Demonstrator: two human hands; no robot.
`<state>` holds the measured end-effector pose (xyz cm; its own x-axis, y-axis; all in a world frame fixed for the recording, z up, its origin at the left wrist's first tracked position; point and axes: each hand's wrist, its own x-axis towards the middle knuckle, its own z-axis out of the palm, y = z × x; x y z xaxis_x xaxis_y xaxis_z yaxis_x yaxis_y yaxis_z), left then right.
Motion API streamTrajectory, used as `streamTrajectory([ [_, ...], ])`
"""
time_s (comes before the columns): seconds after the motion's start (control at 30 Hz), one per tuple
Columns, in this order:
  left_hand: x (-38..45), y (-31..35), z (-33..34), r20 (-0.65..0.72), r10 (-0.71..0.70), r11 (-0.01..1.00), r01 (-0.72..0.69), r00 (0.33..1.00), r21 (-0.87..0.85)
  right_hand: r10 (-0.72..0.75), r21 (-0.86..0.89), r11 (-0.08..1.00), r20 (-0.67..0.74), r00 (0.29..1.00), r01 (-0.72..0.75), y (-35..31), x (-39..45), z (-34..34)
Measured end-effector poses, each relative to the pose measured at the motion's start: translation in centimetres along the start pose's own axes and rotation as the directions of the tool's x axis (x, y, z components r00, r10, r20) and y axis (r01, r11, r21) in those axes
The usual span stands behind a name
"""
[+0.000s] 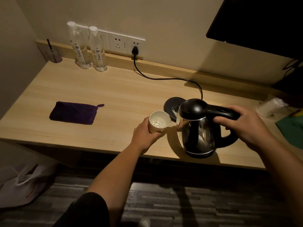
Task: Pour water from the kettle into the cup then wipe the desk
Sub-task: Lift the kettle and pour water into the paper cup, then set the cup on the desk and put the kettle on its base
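Note:
A steel kettle (199, 133) with a black lid and handle sits upright near the front edge of the wooden desk (101, 92). My right hand (242, 126) grips its handle from above. Just left of the spout, my left hand (144, 135) holds a white paper cup (159, 122) with water in it. The kettle's round black base (170, 107) lies behind the cup, its cord running to a wall socket. A folded dark purple cloth (74, 113) lies flat on the desk to the left, apart from both hands.
Two water bottles (88, 48) stand at the back by the wall sockets (124, 44). A small tumbler (55, 54) with a stick is in the back left corner. Wrapped cups (270, 107) and a green item (291, 126) lie at the right. A white bag (24, 181) sits on the floor.

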<state>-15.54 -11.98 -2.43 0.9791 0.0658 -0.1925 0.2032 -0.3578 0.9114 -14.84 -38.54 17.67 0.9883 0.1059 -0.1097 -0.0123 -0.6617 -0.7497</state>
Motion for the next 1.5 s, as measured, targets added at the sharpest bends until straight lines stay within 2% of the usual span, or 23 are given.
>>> streamTrajectory([
  [0.2, -0.4, 0.6, 0.1, -0.008, -0.033, 0.998, 0.033, 0.999, -0.049, 0.111, 0.22, 0.974, -0.298, 0.948, -0.045, 6.1, -2.4, 0.6],
  [0.43, -0.5, 0.7, 0.1, 0.0, -0.043, 0.997, 0.043, 0.999, -0.061, 0.232, 0.331, 0.941, -0.494, 0.838, -0.066, 10.4, -2.4, 2.2],
  [0.6, -0.4, 0.7, 0.2, 0.007, -0.039, 0.998, 0.04, 0.999, -0.039, 0.251, 0.35, 0.935, -0.547, 0.798, -0.054, 11.6, -1.7, 3.0],
  [0.9, 0.1, 0.1, 0.4, 0.005, -0.042, 0.999, 0.042, 0.999, -0.015, 0.217, 0.34, 0.94, -0.526, 0.822, -0.031, 12.7, -1.6, 3.5],
  [1.0, 0.2, -0.2, 0.4, 0.006, -0.046, 0.999, 0.046, 0.999, -0.011, 0.199, 0.307, 0.951, -0.498, 0.844, -0.043, 12.8, -1.5, 3.3],
  [1.1, 0.2, -0.2, 0.4, 0.008, -0.042, 0.999, 0.042, 0.999, -0.006, 0.205, 0.209, 0.971, -0.489, 0.848, -0.114, 12.2, -1.9, 3.1],
  [1.13, 0.2, -0.1, 0.4, 0.007, -0.039, 0.999, 0.039, 0.999, -0.008, 0.157, 0.104, 0.987, -0.528, 0.834, -0.12, 11.7, -2.2, 3.2],
  [1.2, 0.1, -0.1, 0.3, 0.003, -0.035, 0.999, 0.035, 0.999, -0.01, -0.126, -0.237, 0.971, -0.575, 0.809, -0.018, 10.2, -3.0, 4.3],
  [1.27, 0.1, 0.0, 0.2, 0.005, -0.034, 0.999, 0.034, 0.999, -0.007, -0.377, -0.451, 0.881, -0.478, 0.793, 0.146, 8.3, -3.3, 6.4],
  [1.33, 0.1, 0.1, 0.0, 0.016, -0.028, 1.0, 0.028, 0.999, -0.001, -0.438, -0.43, 0.858, -0.327, 0.837, 0.281, 6.9, -2.7, 9.4],
  [1.37, 0.0, 0.1, -0.1, 0.024, -0.019, 1.0, 0.019, 1.0, 0.012, -0.375, -0.356, 0.892, -0.241, 0.895, 0.278, 6.5, -2.2, 11.0],
  [1.43, -0.1, 0.3, -0.5, 0.04, 0.001, 0.999, -0.002, 0.999, 0.046, -0.149, -0.18, 0.974, -0.063, 0.987, 0.135, 6.3, -0.9, 13.9],
  [1.5, -0.2, 0.5, -1.0, 0.056, 0.018, 0.998, -0.022, 0.998, 0.063, 0.038, -0.077, 0.997, 0.086, 0.996, -0.032, 6.8, 0.7, 16.1],
])
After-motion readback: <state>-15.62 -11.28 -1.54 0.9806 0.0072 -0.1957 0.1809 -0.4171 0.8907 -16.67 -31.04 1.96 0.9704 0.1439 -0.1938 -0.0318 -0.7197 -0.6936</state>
